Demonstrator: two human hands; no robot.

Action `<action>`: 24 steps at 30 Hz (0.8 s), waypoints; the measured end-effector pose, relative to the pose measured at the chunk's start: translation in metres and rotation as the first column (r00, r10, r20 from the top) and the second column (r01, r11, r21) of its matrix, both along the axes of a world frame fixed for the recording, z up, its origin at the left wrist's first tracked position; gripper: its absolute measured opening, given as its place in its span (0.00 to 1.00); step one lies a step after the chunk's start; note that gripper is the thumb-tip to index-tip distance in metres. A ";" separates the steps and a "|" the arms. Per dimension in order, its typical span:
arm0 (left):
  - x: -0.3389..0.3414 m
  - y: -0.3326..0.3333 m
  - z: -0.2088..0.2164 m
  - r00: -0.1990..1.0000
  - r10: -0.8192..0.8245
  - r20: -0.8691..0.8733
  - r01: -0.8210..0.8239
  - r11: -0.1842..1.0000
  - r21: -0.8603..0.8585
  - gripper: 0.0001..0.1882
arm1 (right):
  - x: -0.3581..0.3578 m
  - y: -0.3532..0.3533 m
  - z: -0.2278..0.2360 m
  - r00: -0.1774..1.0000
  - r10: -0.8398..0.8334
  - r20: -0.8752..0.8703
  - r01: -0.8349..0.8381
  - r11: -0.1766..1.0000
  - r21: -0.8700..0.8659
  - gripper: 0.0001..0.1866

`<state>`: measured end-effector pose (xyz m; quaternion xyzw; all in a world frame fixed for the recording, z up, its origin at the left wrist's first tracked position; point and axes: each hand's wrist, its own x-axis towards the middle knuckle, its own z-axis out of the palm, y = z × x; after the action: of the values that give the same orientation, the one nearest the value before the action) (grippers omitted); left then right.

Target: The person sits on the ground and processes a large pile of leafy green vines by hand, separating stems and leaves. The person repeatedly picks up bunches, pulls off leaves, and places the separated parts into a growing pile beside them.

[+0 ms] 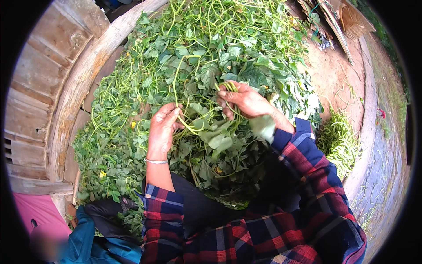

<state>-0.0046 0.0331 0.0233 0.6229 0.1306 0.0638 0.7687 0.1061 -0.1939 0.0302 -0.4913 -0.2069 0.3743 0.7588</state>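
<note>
My left hand (161,130) pinches a long, pale green vine stem (175,83) between thumb and fingers; the stem rises above the hand and bends at its top. To the right, my right hand (251,102) is closed round a small bunch of green stems (227,86), their cut or folded ends poking out past the thumb. Leaves hang below that hand, some blurred by motion. Both hands are over a big heap of leafy green vines (211,35), which spreads in front of me and down to my lap.
A pile of green stems (338,143) lies on the ground by my right elbow. A log beam (72,110) and plank wall (33,92) run along the left. Another person in a teal sleeve (105,248) sits lower left. A woven basket (353,26) and wood strips stand far right.
</note>
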 end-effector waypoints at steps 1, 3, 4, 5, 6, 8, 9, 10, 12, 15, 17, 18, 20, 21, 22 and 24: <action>0.001 0.002 0.000 1.000 0.013 0.006 -0.013 1.000 0.016 0.07 | -0.001 0.000 0.001 0.999 0.036 0.039 -0.036 0.999 0.000 0.06; 0.002 0.003 -0.001 0.999 0.035 0.016 -0.036 0.998 0.046 0.07 | -0.010 0.005 0.007 1.000 -0.002 0.011 0.003 0.997 -0.081 0.05; 0.002 0.004 -0.001 0.999 0.035 0.018 -0.036 0.998 0.042 0.07 | -0.014 0.009 0.007 0.997 -0.016 0.074 0.026 0.992 -0.127 0.04; 0.002 0.003 -0.001 0.999 0.043 0.024 -0.044 0.998 0.043 0.07 | -0.017 0.013 0.008 0.990 -0.028 0.138 0.052 0.984 -0.171 0.04; 0.002 0.001 0.000 0.998 0.051 0.030 -0.053 0.998 0.043 0.07 | -0.018 0.022 -0.005 0.965 -0.069 0.254 0.099 0.989 -0.108 0.03; 0.002 -0.002 0.000 0.996 0.082 0.045 -0.082 0.997 0.005 0.06 | -0.024 0.023 -0.011 0.958 -0.009 0.286 0.071 0.976 -0.206 0.04; 0.002 -0.004 0.000 0.993 0.104 0.052 -0.102 0.994 -0.035 0.06 | -0.027 0.025 -0.014 0.938 0.019 0.346 0.072 0.966 -0.248 0.05; 0.003 -0.006 0.000 0.990 0.126 0.059 -0.122 0.990 -0.074 0.05 | -0.030 0.027 -0.020 0.905 0.045 0.423 0.092 0.950 -0.299 0.06; 0.002 -0.007 0.000 0.989 0.135 0.063 -0.126 0.985 -0.122 0.04 | -0.038 0.031 -0.017 0.827 0.089 0.555 0.138 0.925 -0.354 0.09; 0.002 -0.010 0.000 0.986 0.150 0.074 -0.135 0.975 -0.175 0.02 | -0.040 0.037 -0.028 0.626 0.070 0.777 0.256 0.922 -0.289 0.10; 0.003 -0.015 -0.001 0.984 0.161 0.071 -0.145 0.971 -0.188 0.02 | -0.040 0.038 -0.032 0.515 0.062 0.855 0.305 0.919 -0.250 0.11; 0.003 -0.018 0.000 0.984 0.166 0.063 -0.152 0.971 -0.185 0.02 | -0.040 0.038 -0.033 0.483 0.069 0.873 0.315 0.917 -0.246 0.11; 0.004 -0.022 -0.001 0.982 0.181 0.043 -0.172 0.970 -0.171 0.03 | -0.041 0.038 -0.035 0.440 0.097 0.893 0.326 0.909 -0.259 0.12; 0.005 -0.022 -0.002 0.982 0.186 0.039 -0.177 0.971 -0.158 0.03 | -0.042 0.038 -0.036 0.430 0.117 0.895 0.328 0.904 -0.275 0.12; 0.005 -0.022 -0.004 0.981 0.190 0.035 -0.183 0.972 -0.145 0.03 | -0.043 0.038 -0.037 0.421 0.136 0.897 0.330 0.898 -0.291 0.12; 0.005 -0.023 -0.003 0.978 0.208 0.023 -0.204 0.972 -0.120 0.04 | -0.047 0.039 -0.034 0.427 0.096 0.899 0.332 0.908 -0.255 0.12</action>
<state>0.0003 0.0104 0.0207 0.5585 0.1845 0.1463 0.7954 0.0590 -0.1551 -0.0035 -0.7695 -0.4611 0.0337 0.4406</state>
